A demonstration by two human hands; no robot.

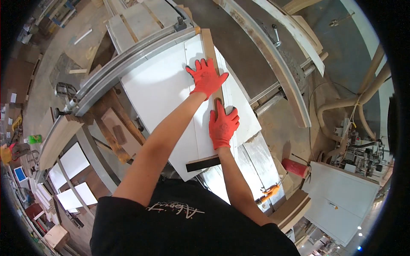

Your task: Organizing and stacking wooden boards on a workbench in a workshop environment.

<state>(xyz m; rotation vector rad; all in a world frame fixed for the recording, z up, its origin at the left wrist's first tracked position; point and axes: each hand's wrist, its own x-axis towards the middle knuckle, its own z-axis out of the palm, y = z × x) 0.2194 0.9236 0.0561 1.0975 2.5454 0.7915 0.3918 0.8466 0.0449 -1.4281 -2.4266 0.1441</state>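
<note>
A large white panel (158,85) lies in front of me on a machine table. Along its far right part runs a narrow brown wooden strip (207,40). My left hand (206,79), in a red work glove, rests palm down with fingers spread, over the panel and partly across the strip. Closer to me, my right hand (224,128), gloved in red too, presses on the white surface with its fingers apart and a fingertip at the strip's near end. By my right wrist, a short dark-faced bar (203,164) lies across the panel's near edge; the wrist hides its right end.
A metal rail (145,46) crosses beyond the panel on the left. To the right stands a long curved-looking beam (277,64). Near my right forearm are an orange-handled tool (270,192), a red cylinder (294,167) and wooden boards (292,207). A white cabinet (337,205) stands farther right.
</note>
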